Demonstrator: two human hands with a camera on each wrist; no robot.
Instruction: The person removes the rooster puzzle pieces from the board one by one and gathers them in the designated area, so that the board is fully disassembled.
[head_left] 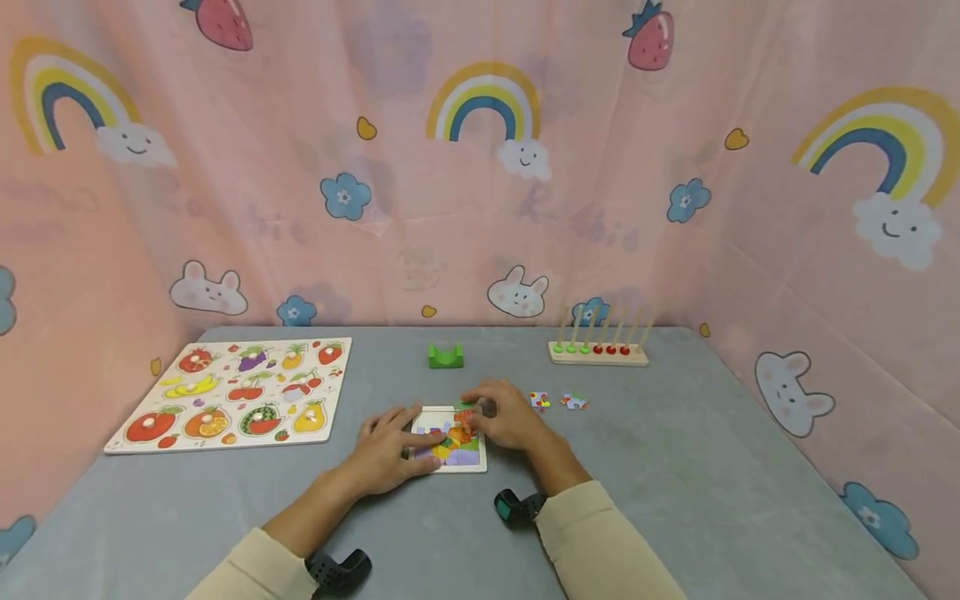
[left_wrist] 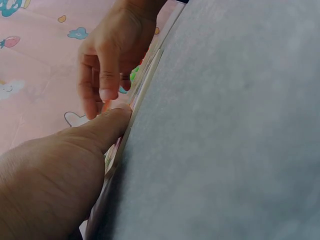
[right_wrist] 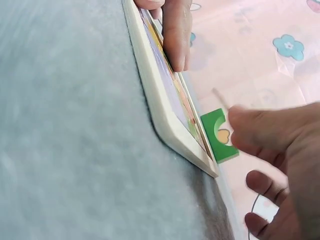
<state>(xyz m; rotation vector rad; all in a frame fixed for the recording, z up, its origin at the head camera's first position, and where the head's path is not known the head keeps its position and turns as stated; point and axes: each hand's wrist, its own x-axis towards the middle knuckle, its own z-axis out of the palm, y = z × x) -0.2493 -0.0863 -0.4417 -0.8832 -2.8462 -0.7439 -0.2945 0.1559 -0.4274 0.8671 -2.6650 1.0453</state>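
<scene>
A person in cream sleeves (head_left: 615, 542) works over a pale-framed puzzle tray (head_left: 465, 469) lying flat at the middle of a grey table (head_left: 712, 467). The left hand (head_left: 382, 454) rests on the tray's left side, fingers extended and spread, gripping nothing; it covers part of the picture within the frame. The right hand (head_left: 510, 417), over the tray's far right corner, pinches a thin puzzle piece (right_wrist: 220, 98) narrowly between thumb and forefinger. The right-wrist view shows this piece edge-on and blurred, so its printed face cannot be made out. The same view cuts off the hand at the right edge; the left-wrist view crops the left hand and shows the tray nearly edge-on, its picture largely concealed.

To the right of the tray lie one loose piece (head_left: 539, 401) and, just beside it, a second loose piece (head_left: 574, 402). Beyond the tray stands a green notched block (head_left: 446, 358); far right, a rack (head_left: 600, 359) bears green and red beads. A fruit board (head_left: 234, 407) lies at left, its smallest prints too tiny to make out. Faint shapes on the pink curtain (head_left: 450, 233) are indistinct.
</scene>
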